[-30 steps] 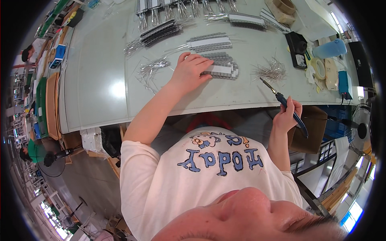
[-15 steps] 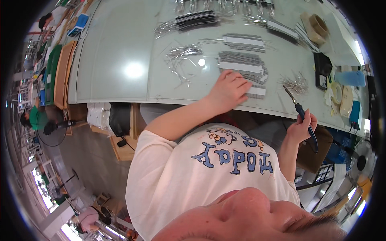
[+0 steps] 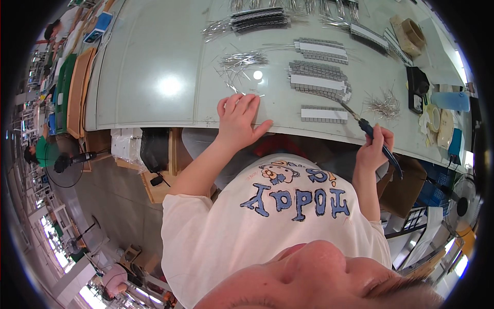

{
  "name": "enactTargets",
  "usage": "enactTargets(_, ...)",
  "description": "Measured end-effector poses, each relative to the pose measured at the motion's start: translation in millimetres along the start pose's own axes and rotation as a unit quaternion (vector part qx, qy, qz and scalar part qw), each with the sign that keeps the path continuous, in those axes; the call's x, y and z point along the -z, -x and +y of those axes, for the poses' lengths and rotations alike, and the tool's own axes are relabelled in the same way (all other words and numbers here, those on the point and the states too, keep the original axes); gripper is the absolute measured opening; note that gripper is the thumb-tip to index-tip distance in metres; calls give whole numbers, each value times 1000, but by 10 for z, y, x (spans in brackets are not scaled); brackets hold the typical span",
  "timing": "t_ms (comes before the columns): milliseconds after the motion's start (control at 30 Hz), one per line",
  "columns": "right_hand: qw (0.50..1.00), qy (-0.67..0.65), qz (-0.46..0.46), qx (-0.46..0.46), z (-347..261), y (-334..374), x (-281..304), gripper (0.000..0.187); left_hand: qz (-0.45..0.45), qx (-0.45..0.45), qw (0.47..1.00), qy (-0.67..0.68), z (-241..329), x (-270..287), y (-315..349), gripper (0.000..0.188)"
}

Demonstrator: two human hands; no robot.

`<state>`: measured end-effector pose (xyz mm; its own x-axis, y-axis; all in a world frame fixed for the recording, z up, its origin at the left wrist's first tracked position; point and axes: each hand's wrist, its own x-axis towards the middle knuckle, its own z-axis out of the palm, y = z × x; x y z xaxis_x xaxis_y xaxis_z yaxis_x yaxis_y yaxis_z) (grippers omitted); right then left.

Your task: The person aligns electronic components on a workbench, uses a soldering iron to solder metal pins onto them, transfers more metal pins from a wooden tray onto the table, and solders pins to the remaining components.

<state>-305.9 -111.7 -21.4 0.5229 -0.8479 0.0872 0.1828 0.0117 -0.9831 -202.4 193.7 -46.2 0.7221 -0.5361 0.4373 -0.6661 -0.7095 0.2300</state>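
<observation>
My right hand [image 3: 374,148] is closed around a soldering iron [image 3: 366,126] with a dark blue handle. The iron's metal tip points up and left, by the right end of a single grey strip [image 3: 323,114] with a white band. My left hand [image 3: 239,119] lies over the table's near edge, thumb apart and fingers stretched toward loose thin metal wires [image 3: 234,85]. A wire end shows by its fingertips; I cannot tell if they touch it. Beyond the single strip lies a stack of similar grey strips [image 3: 318,80], with another stack [image 3: 322,50] behind it.
A larger heap of wires [image 3: 244,60] lies farther back. Wire clippings [image 3: 385,105] sit right of the iron. Bundled strips with long leads [image 3: 259,20] line the far side. A black box-shaped stand [image 3: 416,88], a blue bottle [image 3: 450,101] and tape rolls [image 3: 413,33] are at the right.
My left hand has left the single strip and moved left toward the loose wires, its fingers apart. My right hand has brought the soldering iron left, nearer the strips.
</observation>
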Motion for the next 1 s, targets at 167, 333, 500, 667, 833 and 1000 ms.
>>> enactTargets(167,992,51,-116,23,29,280,-197,11,-22,-40,997,58,172,-43,23,57)
enactTargets(333,959,49,-263,99,53,446,-253,17,-33,-75,992,95,313,-142,6,59)
enactTargets(500,952,67,-284,89,64,440,-251,17,-32,-98,990,98,374,-208,-20,61)
enactTargets(667,952,53,-284,100,101,417,-287,17,-39,-104,991,76,378,-218,-17,61)
enactTargets(833,961,67,-258,77,173,430,-319,17,-42,-107,991,70,377,-227,-15,61)
enactTargets(1000,967,74,-240,38,183,403,-363,17,-43,-107,991,67,377,-228,-12,60)
